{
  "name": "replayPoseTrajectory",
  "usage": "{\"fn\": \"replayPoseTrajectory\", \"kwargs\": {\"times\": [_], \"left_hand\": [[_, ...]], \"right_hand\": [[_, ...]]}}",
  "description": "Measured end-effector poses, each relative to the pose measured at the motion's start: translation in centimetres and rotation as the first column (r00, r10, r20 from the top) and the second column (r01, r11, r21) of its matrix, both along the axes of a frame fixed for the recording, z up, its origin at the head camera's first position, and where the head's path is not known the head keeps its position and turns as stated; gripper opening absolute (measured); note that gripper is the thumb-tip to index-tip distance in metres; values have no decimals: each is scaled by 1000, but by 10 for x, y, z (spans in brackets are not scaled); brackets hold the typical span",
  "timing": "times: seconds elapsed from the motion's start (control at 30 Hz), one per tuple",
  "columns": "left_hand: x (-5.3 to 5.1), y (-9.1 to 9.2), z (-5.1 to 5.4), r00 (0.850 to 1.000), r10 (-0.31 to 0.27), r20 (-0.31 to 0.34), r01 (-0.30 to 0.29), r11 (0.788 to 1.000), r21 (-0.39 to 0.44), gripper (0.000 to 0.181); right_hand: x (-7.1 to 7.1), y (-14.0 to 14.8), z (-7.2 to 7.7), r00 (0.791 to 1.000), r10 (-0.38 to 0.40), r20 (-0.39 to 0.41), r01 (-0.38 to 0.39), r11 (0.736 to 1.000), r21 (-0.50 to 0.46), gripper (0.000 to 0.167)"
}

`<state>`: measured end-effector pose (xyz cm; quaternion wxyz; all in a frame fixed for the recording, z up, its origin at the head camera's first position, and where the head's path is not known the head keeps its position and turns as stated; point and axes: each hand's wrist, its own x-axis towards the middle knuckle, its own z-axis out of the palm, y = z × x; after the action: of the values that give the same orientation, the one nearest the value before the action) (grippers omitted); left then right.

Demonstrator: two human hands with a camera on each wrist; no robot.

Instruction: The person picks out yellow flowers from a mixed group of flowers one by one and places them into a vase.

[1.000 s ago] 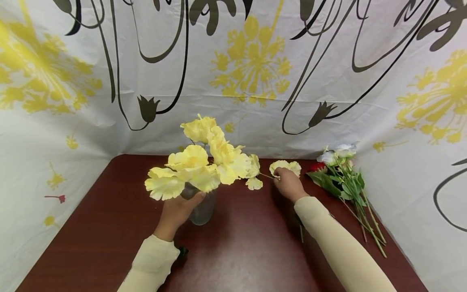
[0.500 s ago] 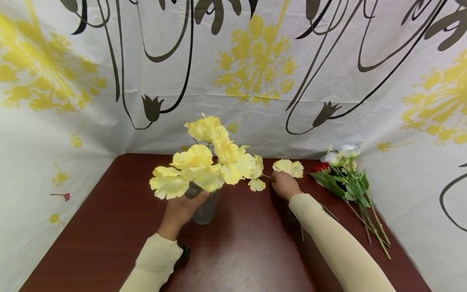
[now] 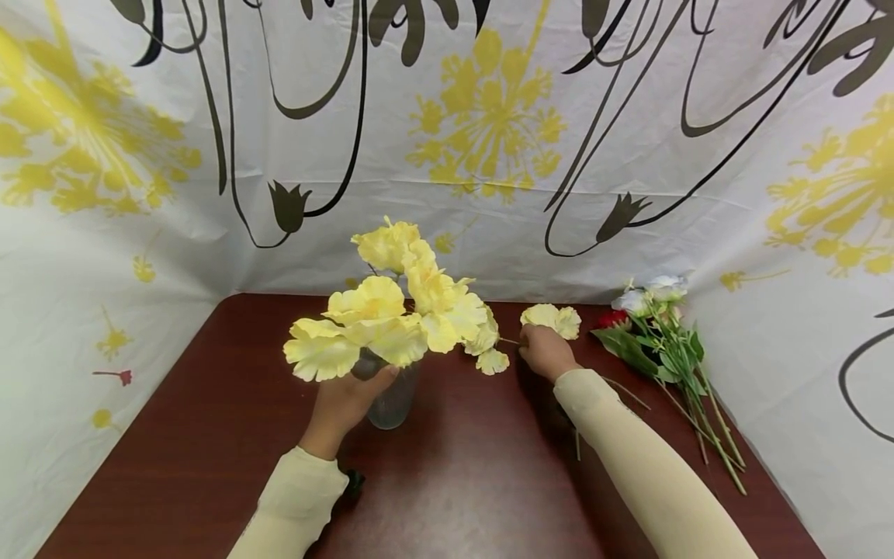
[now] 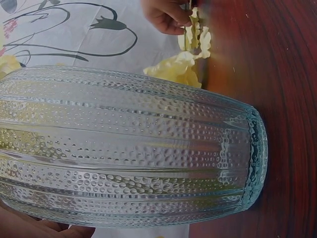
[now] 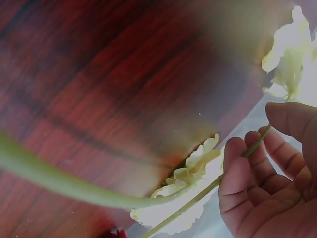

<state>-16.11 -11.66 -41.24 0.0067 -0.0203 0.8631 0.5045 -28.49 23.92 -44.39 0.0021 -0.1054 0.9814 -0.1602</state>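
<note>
My left hand (image 3: 347, 404) grips a clear, bumpy glass vase (image 3: 393, 401) that stands on the table. Large yellow artificial flowers (image 3: 380, 310) spread from its top and hide its mouth. The left wrist view shows the ribbed glass side of the vase (image 4: 129, 148) close up, with my fingers at its lower edge. To the right, my right hand (image 3: 547, 352) pinches the thin green stem (image 5: 257, 143) of another yellow flower (image 3: 486, 341). Its head points left, close to the bunch in the vase. Just beyond that hand lies a further yellow flower (image 3: 552, 318).
A bundle of artificial flowers (image 3: 670, 349) with white and red heads and long green stems lies at the table's right side. A small dark object (image 3: 355, 483) sits beside my left sleeve. Patterned white cloth (image 3: 419, 147) encloses the brown table (image 3: 475, 481).
My right hand has shifted slightly down the stem, away from the flower lying behind it. The held flower's head has turned and dipped a little. My left hand keeps its grip on the vase.
</note>
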Motion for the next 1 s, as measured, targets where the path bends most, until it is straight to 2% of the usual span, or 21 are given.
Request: {"fn": "replayPoseTrajectory", "kwargs": {"times": [0.27,0.5,0.6,0.7,0.8,0.9,1.0], "left_hand": [[-1,0,1,1000,25,-6,-25,998,64,59],[-2,0,-1,999,24,-26,-22,997,70,54],[-1,0,-1,998,22,-63,-17,997,74,59],[0,1,-2,996,22,-86,-16,997,70,54],[1,1,0,998,28,-49,-25,997,74,49],[1,0,2,1000,29,12,-29,997,68,64],[1,1,2,1000,28,10,-29,997,65,58]], "right_hand": [[6,1,11,1000,8,-25,-8,1000,-7,8],[13,6,21,993,33,-112,-38,998,-49,12],[16,8,28,986,44,-159,-55,996,-68,13],[18,8,37,976,47,-214,-63,996,-70,13],[21,7,48,966,43,-255,-63,996,-67,9],[27,5,62,962,39,-270,-66,993,-94,5],[33,4,73,956,31,-293,-74,988,-137,3]]}}
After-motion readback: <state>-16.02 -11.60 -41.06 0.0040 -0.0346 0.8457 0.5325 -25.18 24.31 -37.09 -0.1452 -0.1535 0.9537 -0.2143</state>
